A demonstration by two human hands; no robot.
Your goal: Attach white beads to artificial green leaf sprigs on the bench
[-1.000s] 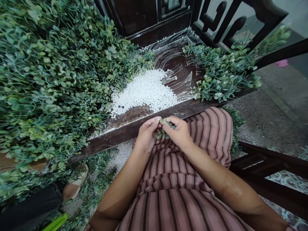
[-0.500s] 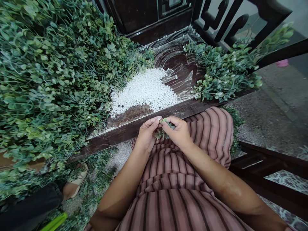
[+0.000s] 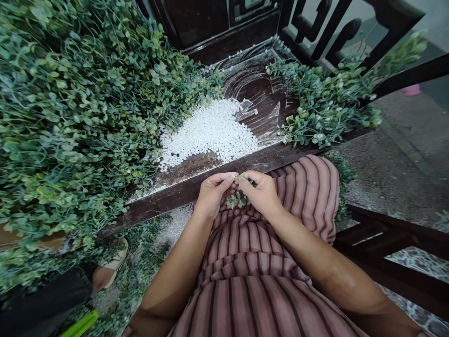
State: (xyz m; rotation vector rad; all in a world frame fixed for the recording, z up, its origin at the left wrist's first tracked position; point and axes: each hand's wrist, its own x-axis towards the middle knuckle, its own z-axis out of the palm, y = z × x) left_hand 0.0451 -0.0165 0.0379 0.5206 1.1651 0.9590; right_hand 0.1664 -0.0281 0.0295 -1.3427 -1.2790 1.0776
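Note:
Over my striped lap, my left hand and my right hand meet, both pinched on a small green leafy sprig that hangs between them. The fingertips of the two hands touch at the sprig's top. Just beyond my hands lies a heap of small white beads on a dark wooden bench.
A big pile of green artificial foliage covers the bench's left side. A smaller pile of sprigs lies at the right by the carved armrest. More sprigs and a sandal lie on the gravel floor. A second wooden seat stands at the right.
My hands have stayed together over my lap, with only slight finger movement on the sprig.

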